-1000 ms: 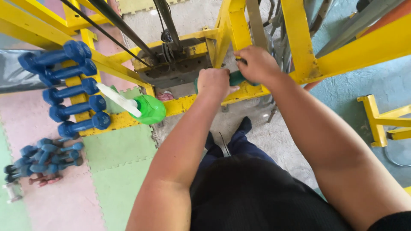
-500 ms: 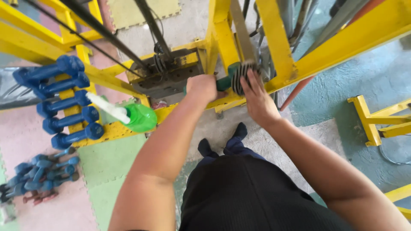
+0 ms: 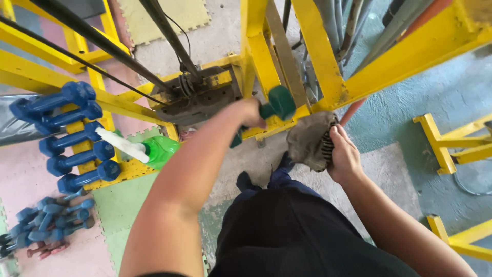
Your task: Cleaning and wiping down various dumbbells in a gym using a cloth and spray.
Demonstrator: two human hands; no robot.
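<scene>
Left hand (image 3: 249, 114): fist closed around the handle of a green dumbbell (image 3: 277, 103), held up before the yellow frame (image 3: 328, 66).
Right hand (image 3: 344, 156): fingers clasping a grey rag (image 3: 307, 139), just right of the dumbbell.
Beyond left hand: blue dumbbells (image 3: 72, 133), green bottle (image 3: 154, 150).

The small green dumbbell (image 3: 277, 105) looks coated in matt rubber or vinyl – smooth, no shine. The grey rag (image 3: 307, 139) is soft, crumpled cloth. The yellow metal frame (image 3: 328, 66) wears glossy paint, chipped and rusty in spots. The blue dumbbells (image 3: 66, 136) look smooth and a little shiny. The green plastic bottle (image 3: 159, 150) is see-through – and glossy. The grey concrete floor (image 3: 389, 169) looks rough.
</scene>
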